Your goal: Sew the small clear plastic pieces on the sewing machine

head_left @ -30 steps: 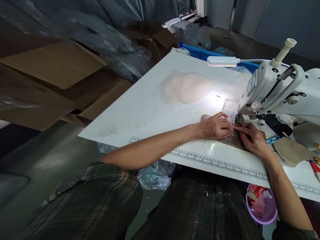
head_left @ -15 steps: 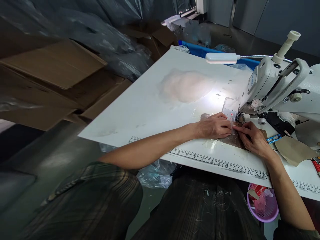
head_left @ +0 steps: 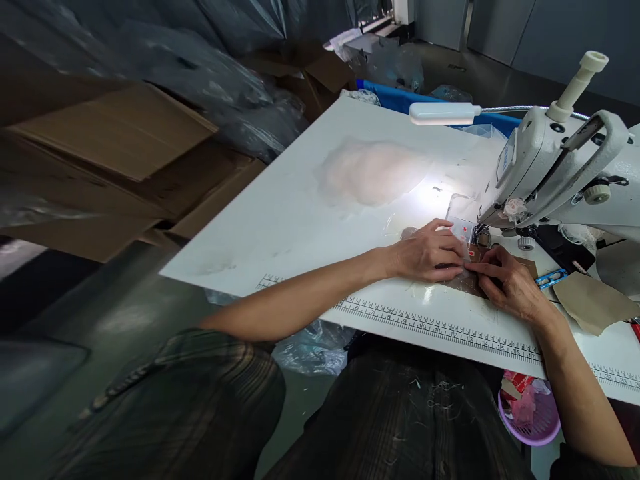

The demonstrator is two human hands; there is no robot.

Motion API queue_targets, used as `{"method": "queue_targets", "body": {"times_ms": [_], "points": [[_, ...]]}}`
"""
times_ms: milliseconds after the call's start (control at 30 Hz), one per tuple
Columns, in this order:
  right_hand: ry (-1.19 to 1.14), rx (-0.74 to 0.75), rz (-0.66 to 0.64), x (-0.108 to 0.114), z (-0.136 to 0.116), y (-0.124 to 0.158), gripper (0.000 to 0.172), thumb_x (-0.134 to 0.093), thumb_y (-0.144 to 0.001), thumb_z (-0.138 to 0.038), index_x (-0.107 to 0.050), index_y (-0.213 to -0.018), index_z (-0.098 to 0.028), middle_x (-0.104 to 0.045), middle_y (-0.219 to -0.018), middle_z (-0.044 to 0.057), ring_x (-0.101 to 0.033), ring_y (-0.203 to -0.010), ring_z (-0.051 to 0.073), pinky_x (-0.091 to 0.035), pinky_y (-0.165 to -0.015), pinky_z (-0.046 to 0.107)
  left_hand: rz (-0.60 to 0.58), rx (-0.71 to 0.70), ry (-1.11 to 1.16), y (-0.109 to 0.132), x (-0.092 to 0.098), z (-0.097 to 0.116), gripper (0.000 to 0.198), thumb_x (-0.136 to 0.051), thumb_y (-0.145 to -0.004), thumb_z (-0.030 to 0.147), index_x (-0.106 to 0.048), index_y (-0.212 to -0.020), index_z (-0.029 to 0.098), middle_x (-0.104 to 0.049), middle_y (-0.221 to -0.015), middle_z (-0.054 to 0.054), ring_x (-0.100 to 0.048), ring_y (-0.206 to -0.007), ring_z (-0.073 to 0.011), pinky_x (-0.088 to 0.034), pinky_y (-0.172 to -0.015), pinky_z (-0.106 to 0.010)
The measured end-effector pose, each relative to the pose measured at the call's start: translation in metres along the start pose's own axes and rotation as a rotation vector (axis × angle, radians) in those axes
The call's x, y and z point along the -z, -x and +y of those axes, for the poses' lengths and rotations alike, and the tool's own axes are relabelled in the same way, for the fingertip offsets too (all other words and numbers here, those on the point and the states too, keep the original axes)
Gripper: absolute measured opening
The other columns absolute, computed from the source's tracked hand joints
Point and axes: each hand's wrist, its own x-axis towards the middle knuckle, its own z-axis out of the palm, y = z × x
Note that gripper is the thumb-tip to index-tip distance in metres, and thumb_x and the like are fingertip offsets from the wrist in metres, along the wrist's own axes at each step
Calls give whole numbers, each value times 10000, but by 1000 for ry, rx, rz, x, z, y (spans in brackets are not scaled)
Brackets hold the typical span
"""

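My left hand (head_left: 429,253) rests on the white table with its fingers closed and pressed onto a clear plastic sheet (head_left: 461,230) with small red marks. My right hand (head_left: 510,283) is at the sheet's near edge, index finger stretched toward my left fingertips and thumb tucked below, pinching the edge. The two hands' fingertips nearly touch. Beneath them lies a shiny brown sheet (head_left: 465,283), partly covered. Just beyond the fingers stands the needle and presser foot (head_left: 480,232) of a white sewing machine (head_left: 537,167), by the clear sheet's right edge.
A lamp (head_left: 443,113) lights the table (head_left: 300,220), whose front edge bears a printed ruler (head_left: 425,323). Right of my hand lie a blue thread snipper (head_left: 551,279) and a tan piece (head_left: 595,303). A purple basket (head_left: 533,433) hangs below; cardboard boxes (head_left: 115,133) stand left.
The clear sheet has shifted slightly, and another red mark now shows between my hands. My right hand has moved a little to the right; my left hand is almost where it was.
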Motion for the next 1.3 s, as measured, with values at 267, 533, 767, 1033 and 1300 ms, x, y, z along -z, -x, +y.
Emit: {"method": "queue_targets", "body": {"times_ms": [267, 533, 767, 1033, 1300], "points": [[55, 5, 24, -3, -3, 3, 337, -472, -931, -219, -732, -1144, -255, -600, -1025, 103, -609, -845, 181, -578, -736, 355, 78, 96, -213, -3, -3, 4, 275, -445, -997, 254, -706, -946, 185, -715, -978, -49, -583, -797, -153, -422, -742, -327], [91, 8, 11, -1, -5, 3, 336, -466, -926, -233, -729, -1133, -250, -597, -1016, 106, -609, -832, 184, -589, -697, 346, -49, 100, -269, -2, -4, 2, 287, -440, -1001, 314, -695, -1081, 209, -702, -1104, -65, -575, -842, -182, -406, -739, -349], [187, 23, 2, -3, -9, 0, 353, -441, -930, -211, -693, -1177, -217, -614, -978, 119, -604, -814, 196, -569, -635, 322, -127, 87, -355, -13, -5, 2, 283, -440, -1001, 312, -686, -1033, 174, -688, -1152, -85, -575, -822, -200, -369, -760, -378], [325, -59, 33, -9, -12, -7, 350, -428, -929, -204, -655, -1195, -212, -618, -988, 132, -603, -823, 220, -516, -563, 293, -173, 57, -237, -27, -5, -22, 306, -414, -998, 313, -688, -1035, 183, -696, -1180, -81, -586, -861, -219, -339, -753, -388], [341, -38, 84, -12, -17, -2, 345, -421, -938, -199, -665, -1179, -172, -609, -978, 132, -586, -791, 197, -513, -576, 280, -57, 62, -154, -16, -9, -21, 315, -405, -994, 304, -692, -1040, 183, -693, -1230, -71, -604, -923, -231, -335, -852, -429]]}}
